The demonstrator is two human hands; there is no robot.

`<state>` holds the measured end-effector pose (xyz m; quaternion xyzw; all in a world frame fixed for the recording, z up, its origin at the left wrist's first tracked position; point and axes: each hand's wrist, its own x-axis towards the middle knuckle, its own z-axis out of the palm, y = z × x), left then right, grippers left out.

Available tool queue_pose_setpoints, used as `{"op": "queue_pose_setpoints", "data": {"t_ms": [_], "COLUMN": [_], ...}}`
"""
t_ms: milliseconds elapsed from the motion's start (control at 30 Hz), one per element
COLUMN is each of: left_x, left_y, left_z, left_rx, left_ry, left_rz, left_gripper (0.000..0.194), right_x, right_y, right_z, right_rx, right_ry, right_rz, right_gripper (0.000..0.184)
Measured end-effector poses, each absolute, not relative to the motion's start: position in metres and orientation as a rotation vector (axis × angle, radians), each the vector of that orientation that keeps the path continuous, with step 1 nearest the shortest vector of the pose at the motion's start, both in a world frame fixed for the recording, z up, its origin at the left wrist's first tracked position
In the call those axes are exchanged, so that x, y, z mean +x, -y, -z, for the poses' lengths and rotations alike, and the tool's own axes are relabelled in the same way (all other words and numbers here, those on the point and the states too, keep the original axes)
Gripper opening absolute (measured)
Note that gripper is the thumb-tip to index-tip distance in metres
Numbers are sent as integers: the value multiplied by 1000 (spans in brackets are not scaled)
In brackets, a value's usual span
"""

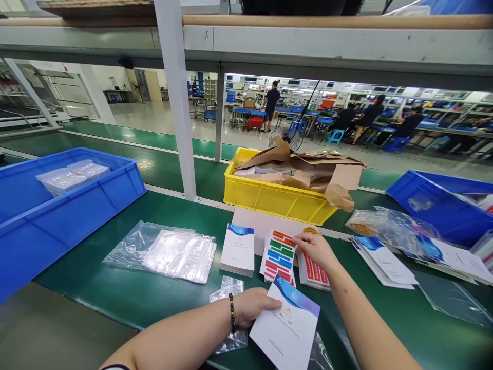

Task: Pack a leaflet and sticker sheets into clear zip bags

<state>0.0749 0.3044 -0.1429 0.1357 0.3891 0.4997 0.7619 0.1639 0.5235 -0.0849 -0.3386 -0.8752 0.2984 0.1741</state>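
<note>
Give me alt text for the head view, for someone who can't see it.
A left hand holds a booklet while the right hand touches multicolored sheets on a green table. Nearby are clear bags and stacked booklets, with a yellow bin behind and blue bins either side.

Booklet (287, 331): apparently "Instructions", low on the front; smaller line illegible
Red labels (314, 271): "Max Level", repeated; the rest unclear
Coloured labels (280, 254): print too small
Beam (254, 40): handwritten mark, unclear
</note>
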Motion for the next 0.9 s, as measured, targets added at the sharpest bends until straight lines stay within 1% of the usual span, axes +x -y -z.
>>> {"op": "queue_pose_setpoints", "data": {"t_ms": [67,133,267,333,500,567,667,767,833,900], "left_x": [74,74,75,75,76,77,78,78,78,78], "left_y": [-305,-306,-307,-308,-311,-311,-310,-308,-308,-307], "left_z": [144,145,146,146,144,143,142,142,142,142], "left_rx": [297,276,180,160,155,166,222,321,351,327], "left_ry": [-813,-800,-805,-760,-704,-720,-726,-741,-739,-737], "left_rz": [-1106,-1115,-1170,-1254,-1449,-1472,-1495,-1481,-1470,-1472], "left_gripper": [33,30,24,28,42,46,48,45,43,43], "right_x": [167,174,197,207,214,210,204,203,209,220], "right_y": [-526,-528,-526,-516,-471,-457,-445,-443,-449,-463], "right_z": [84,81,78,78,85,91,99,104,104,103], "right_rx": [-961,-987,-1055,-1068,-1049,-1020,-1011,-1023,-1054,-1144], "right_ry": [2380,2250,1949,1871,1962,2032,2127,2216,2301,2338], "right_rz": [-896,-934,-1032,-1116,-1526,-1593,-1555,-1442,-1264,-934], "right_gripper": [23,25,41,44,32,32,33,33,33,35]}}
